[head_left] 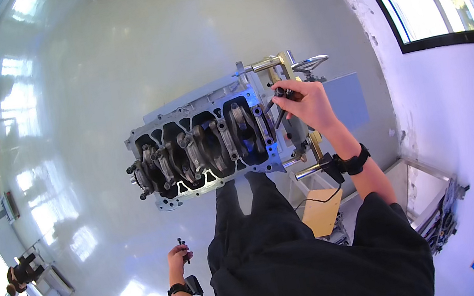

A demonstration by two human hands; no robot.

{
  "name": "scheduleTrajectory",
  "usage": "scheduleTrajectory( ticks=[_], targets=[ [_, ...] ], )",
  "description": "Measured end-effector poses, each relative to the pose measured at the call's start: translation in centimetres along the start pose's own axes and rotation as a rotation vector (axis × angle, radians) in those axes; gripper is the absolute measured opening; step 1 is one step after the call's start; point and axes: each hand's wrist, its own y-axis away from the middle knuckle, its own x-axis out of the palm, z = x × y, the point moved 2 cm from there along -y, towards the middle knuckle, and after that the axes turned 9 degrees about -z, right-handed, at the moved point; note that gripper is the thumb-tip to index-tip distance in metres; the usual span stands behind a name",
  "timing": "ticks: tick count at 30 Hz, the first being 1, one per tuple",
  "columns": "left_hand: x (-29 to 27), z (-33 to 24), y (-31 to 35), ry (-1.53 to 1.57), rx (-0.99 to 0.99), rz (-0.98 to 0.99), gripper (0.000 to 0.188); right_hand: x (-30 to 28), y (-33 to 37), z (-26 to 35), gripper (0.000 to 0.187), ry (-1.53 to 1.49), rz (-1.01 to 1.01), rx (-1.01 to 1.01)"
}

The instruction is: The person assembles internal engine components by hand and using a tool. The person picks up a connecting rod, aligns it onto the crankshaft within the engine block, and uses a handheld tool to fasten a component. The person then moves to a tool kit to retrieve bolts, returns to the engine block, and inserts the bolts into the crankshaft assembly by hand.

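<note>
In front of me is a grey engine block [162, 203] with its crankcase side up. The dark crankshaft [206, 146] and several bearing caps [225, 139] show inside it. My right hand [309, 103] pinches two long black bolts [280, 118] by their heads, shanks pointing down and left. They are over the block's right end, close to the rightmost bearing cap [262, 124]; whether they touch it I cannot tell. Low at my left side, away from the block, my left hand [177, 258] is closed around dark bolts [182, 247]; the fingers partly hide them.
A metal stand [285, 67] with a handwheel [311, 63] bears the block at its right. To the right are a blue-grey panel [345, 101], a tan board [322, 212] and a rack of dark parts [443, 215]. Another person [23, 273] is far left.
</note>
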Motion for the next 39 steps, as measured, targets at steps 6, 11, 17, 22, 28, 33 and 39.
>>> scheduleTrajectory(
  ticks=[6, 11, 17, 22, 28, 33, 39],
  targets=[
    [2.2, 0.3, 0.6, 0.038, -0.028, 0.022, 0.024, 0.7, -0.2, 0.2, 0.025, 0.095, 0.0, -0.137],
    [3.0, -0.1, 0.4, 0.055, -0.043, 0.027, 0.024, 1.2, -0.2, 0.7, 0.025, 0.093, 0.002, -0.117],
    [2.8, -0.7, 0.2, 0.02, -0.045, 0.041, 0.021, 2.3, -0.1, 0.5, 0.023, 0.166, 0.025, -0.183],
    [2.5, -1.1, 0.2, 0.018, -0.038, 0.035, 0.021, 2.9, 0.6, 1.3, 0.027, 0.438, 0.034, -0.462],
    [2.7, -1.2, 0.0, 0.031, -0.031, 0.033, 0.02, 3.5, 0.9, 1.0, 0.031, 0.651, 0.177, -0.517],
    [2.9, -0.8, -0.3, 0.062, -0.032, 0.025, 0.022, 3.6, 0.8, 1.6, 0.024, 0.605, 0.147, -0.49],
    [3.3, 0.3, -0.8, 0.081, -0.041, 0.041, 0.02, 4.7, 1.1, 1.5, 0.015, 0.702, 0.176, -0.518]
  ],
)
